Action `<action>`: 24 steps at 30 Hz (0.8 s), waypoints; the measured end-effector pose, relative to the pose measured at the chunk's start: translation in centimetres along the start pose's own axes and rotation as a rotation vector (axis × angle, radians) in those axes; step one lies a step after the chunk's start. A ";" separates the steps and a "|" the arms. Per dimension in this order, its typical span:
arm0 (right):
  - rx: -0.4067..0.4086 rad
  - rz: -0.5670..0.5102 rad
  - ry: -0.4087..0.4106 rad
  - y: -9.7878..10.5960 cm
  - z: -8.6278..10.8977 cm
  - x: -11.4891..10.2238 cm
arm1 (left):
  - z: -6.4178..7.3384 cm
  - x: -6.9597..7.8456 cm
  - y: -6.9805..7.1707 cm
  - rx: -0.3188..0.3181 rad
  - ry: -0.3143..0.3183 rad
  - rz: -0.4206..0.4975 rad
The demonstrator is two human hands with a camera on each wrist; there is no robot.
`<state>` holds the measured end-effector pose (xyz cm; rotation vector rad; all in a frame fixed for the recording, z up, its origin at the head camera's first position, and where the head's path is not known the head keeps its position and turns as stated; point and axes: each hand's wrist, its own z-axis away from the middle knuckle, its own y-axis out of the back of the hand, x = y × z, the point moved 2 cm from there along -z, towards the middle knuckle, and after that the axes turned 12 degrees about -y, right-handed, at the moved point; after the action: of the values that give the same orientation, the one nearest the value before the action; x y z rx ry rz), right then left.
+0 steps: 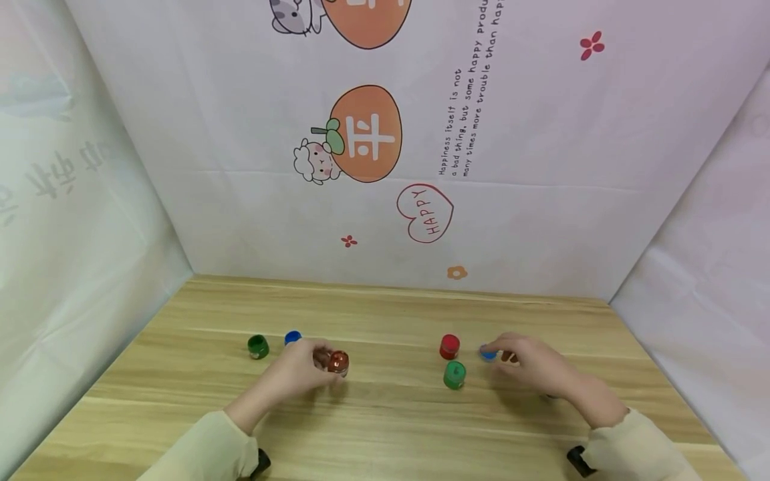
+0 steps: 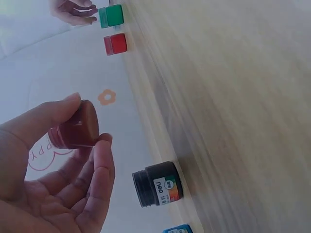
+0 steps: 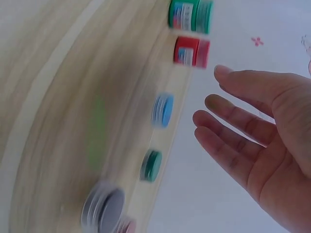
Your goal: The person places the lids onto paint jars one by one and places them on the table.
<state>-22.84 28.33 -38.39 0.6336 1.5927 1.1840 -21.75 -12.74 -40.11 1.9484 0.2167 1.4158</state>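
Left wrist view — a brown jar [image 2: 80, 128] sits pinched between fingers [image 2: 101, 167].

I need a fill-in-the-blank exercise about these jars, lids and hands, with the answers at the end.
1. The left hand holds the brown jar; the right hand holds ____.
2. In the left wrist view, the standing jar nearest the left hand is ____.
3. In the right wrist view, the lid between the red jar and the dark green lid is ____.
Missing words: nothing; black; blue.
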 end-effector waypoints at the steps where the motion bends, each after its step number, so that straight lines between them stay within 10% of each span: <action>1: 0.013 -0.012 -0.012 0.2 0.1 0.3 | -0.1 0.0 0.0 0.013 0.002 0.012; 24: 0.130 -0.053 -0.202 1.1 1.4 8.4 | -2.0 0.2 -1.3 0.189 0.011 0.144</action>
<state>-24.64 36.41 -40.86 0.7657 1.5132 0.9512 -23.14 -10.77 -40.48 2.1464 0.2261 1.5472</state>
